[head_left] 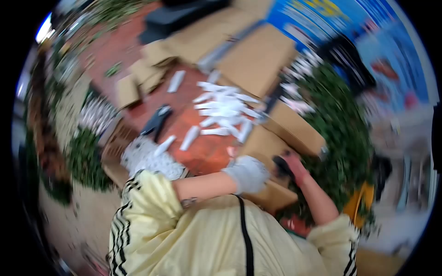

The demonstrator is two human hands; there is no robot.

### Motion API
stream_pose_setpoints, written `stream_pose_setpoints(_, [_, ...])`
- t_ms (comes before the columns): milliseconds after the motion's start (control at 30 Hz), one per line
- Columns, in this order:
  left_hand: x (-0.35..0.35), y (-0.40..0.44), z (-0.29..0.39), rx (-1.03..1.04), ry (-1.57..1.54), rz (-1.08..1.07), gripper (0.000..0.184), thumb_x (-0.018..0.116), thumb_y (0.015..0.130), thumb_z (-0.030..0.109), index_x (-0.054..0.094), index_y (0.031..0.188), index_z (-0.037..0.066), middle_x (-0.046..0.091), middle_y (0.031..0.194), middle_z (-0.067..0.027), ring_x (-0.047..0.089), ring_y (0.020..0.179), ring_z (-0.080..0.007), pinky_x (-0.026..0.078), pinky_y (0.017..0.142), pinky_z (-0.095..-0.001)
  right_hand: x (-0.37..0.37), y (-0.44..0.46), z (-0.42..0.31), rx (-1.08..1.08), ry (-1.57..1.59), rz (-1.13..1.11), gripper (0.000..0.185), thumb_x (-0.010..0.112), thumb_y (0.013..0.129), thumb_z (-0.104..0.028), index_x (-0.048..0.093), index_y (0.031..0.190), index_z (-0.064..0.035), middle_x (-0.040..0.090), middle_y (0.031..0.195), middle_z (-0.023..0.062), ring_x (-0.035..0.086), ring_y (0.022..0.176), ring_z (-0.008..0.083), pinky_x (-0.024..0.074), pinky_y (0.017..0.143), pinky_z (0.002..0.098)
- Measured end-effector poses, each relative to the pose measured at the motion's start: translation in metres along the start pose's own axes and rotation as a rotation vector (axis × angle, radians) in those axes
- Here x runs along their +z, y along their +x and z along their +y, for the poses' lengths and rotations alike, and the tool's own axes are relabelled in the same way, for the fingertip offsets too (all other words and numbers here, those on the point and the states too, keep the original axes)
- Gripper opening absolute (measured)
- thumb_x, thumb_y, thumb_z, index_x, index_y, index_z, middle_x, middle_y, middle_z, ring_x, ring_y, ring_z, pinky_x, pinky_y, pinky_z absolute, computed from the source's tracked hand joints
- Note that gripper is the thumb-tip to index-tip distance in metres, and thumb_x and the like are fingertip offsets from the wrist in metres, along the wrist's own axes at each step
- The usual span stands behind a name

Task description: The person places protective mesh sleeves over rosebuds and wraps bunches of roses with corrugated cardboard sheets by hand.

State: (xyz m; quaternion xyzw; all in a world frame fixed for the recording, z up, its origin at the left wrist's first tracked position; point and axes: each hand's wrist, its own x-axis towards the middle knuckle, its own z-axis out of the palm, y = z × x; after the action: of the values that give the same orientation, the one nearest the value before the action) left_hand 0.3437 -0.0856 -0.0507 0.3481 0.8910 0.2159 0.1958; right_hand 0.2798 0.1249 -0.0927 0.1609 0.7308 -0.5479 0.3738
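both hands (252, 175) (289, 166) seemingly at cardboard (259, 146)

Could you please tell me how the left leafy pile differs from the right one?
The right pile looks larger, the left pile smaller. The left pile sits beside a slotted brown crate, the right pile beside a cardboard flap. Both are green, with pale pieces at one end.

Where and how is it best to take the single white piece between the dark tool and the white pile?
Probably by the long sides at its middle, from above: the white piece is slim and lies apart on the red floor.
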Motion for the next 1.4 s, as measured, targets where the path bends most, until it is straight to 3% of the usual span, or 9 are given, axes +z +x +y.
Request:
stream_pose_setpoints(67, [-0.004,0.014,-0.001,0.019,0.051,-0.019,0.021,0.057,0.078,0.025,0.066,0.088,0.01,0.067,0.083,-0.0131,0.066,0.085,-0.0272,0.052,0.069,-0.0395,-0.002,0.013,-0.011,-0.021,0.09,0.021,0.021,0.063,0.081,-0.019,0.05,0.082,-0.0027,0.059,0.064,0.0095,0.06,0.051,0.0209,0.0509,0.046,0.0332])
stream_pose_setpoints(167, [-0.008,0.011,0.004,-0.047,0.147,-0.105,0.017,0.056,0.078,0.019,0.065,0.089,0.01,0.066,0.088,-0.0124,0.066,0.084,-0.025,0.052,0.069,-0.0387,0.006,0.009,-0.017,-0.055,-0.388,0.084,0.021,0.062,0.081,-0.018,0.049,0.087,-0.0026,0.061,0.075,0.013,0.062,0.056,0.0202,0.0498,0.044,0.0328])
stream_pose_setpoints(733, [-0.005,0.04,-0.007,0.025,0.174,-0.308,0.022,0.054,0.079,0.019,0.064,0.091,0.004,0.058,0.105,-0.02,0.057,0.098,-0.0328,0.049,0.082,-0.0404,0.01,0.005,-0.022,-0.036,-0.508,0.144,0.03,0.058,0.079,-0.028,0.06,0.078,0.0015,0.065,0.065,0.0107,0.066,0.066,0.0258,0.0525,0.064,0.0362])
stream_pose_setpoints(833, [-0.022,0.05,-0.006,0.093,0.143,-0.487,0.023,0.053,0.079,0.017,0.063,0.095,0.004,0.057,0.109,-0.0215,0.059,0.097,-0.0341,0.051,0.078,-0.0413,0.003,0.002,-0.014,-0.412,-1.212,0.234,0.04,0.057,0.077,-0.041,0.062,0.085,-0.0018,0.064,0.078,0.0163,0.063,0.079,0.0319,0.0499,0.074,0.0399])
stream_pose_setpoints(900, [-0.021,0.052,-0.009,0.095,0.148,-0.5,0.024,0.054,0.078,0.016,0.063,0.097,0.003,0.056,0.112,-0.0234,0.06,0.097,-0.0353,0.052,0.078,-0.0426,-0.011,-0.031,-0.035,-0.711,-1.228,0.265,0.031,0.062,0.075,-0.038,0.065,0.081,-0.0072,0.066,0.084,0.0132,0.064,0.08,0.0289,0.0501,0.07,0.0387])
stream_pose_setpoints(1000, [-0.035,0.06,-0.007,0.089,0.166,-0.644,0.028,0.057,0.077,0.018,0.061,0.1,0.002,0.055,0.112,-0.0253,0.06,0.099,-0.0376,0.051,0.081,-0.0442,-0.068,-0.067,-0.118,-0.7,-0.898,0.104,0.027,0.063,0.076,-0.031,0.067,0.089,-0.0084,0.066,0.093,0.0115,0.063,0.084,0.0281,0.0498,0.074,0.0385])
stream_pose_setpoints(1133, [-0.047,0.071,-0.004,0.163,0.257,-0.748,0.029,0.061,0.076,0.018,0.066,0.101,0.003,0.056,0.116,-0.0229,0.06,0.102,-0.0351,0.051,0.08,-0.0413,-0.171,0.009,-0.144,-0.792,-1.056,0.621,0.025,0.063,0.074,-0.02,0.065,0.096,-0.0092,0.063,0.103,0.0117,0.059,0.1,0.0277,0.045,0.089,0.038])
stream_pose_setpoints(1333, [-0.05,0.093,-0.036,0.347,0.304,-0.985,0.052,0.058,0.078,0.03,0.052,0.123,0.004,0.048,0.129,-0.0236,0.053,0.113,-0.035,0.042,0.095,-0.0434,-0.204,0.175,-0.106,-0.542,-1.831,0.471,0.015,0.048,0.074,-0.017,0.058,0.084,-0.0111,0.059,0.082,0.0086,0.057,0.096,0.0261,0.041,0.084,0.042])
stream_pose_setpoints(1400, [-0.058,0.09,-0.056,0.36,0.088,-0.913,0.069,0.056,0.081,0.045,0.04,0.134,0.004,0.04,0.135,-0.0255,0.05,0.116,-0.0368,0.041,0.097,-0.0419,-0.209,0.181,-0.101,-0.712,-1.713,0.554,0.015,0.046,0.076,-0.015,0.058,0.084,-0.0104,0.059,0.082,0.0079,0.056,0.095,0.0245,0.0411,0.081,0.0418])
